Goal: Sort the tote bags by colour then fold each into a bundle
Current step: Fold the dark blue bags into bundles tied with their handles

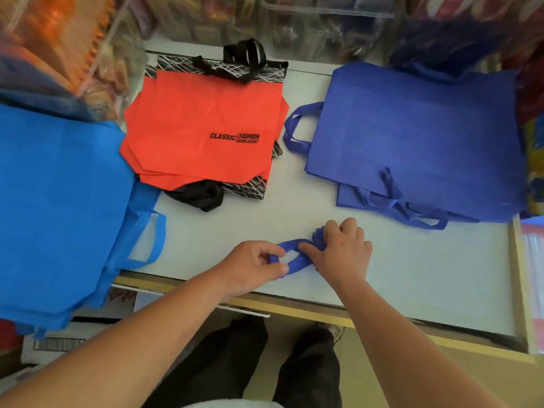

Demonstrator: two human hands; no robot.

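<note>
Right hand [344,248] gripping a folded royal-blue tote bundle [319,233] near the white table's [412,275] front edge, left hand [253,265] pinching its handle loop [298,262], royal-blue bag pile [412,128] lying behind, orange pile [200,122] and light-blue pile [59,201] sitting leftward.

Two bare arms [147,343] reach forward side by side and come close together low over the surface [412,260]; the left hand [253,265] lies on its side with its fingers curled in; its thumb and fingers pinch the blue handle loop [297,263]; the right hand [343,250] is just beside it, palm down; its fingers curl over the small blue bundle [319,232], and its thumb points at the left hand; the hands nearly touch; two legs [235,357] in dark trousers stand below.
</note>
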